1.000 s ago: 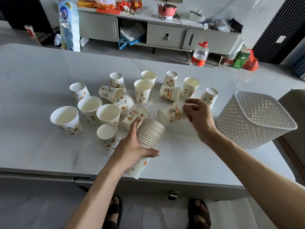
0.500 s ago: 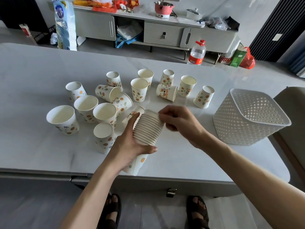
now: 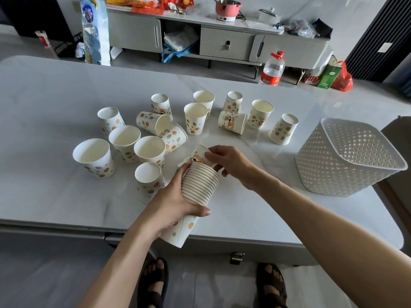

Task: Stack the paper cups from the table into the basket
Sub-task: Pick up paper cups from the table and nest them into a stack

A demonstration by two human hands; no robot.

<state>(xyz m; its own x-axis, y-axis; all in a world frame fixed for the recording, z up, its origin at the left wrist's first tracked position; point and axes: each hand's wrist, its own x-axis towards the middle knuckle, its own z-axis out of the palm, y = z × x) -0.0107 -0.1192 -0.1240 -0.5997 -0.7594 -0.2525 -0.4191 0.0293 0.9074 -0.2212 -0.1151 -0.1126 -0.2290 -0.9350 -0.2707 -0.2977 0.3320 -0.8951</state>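
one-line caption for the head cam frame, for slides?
Left hand holds nested cup stack; right hand grips another cup.

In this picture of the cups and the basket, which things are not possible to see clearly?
Head view only:
- Inside bottom of the basket: hidden by its own walls, so cups inside cannot be ruled out.
- Cup at the stack's top: the right hand covers part, so how deep it sits is unclear.
- Stack's middle: wrapped by the left hand.
- Writing on the cups: too small.
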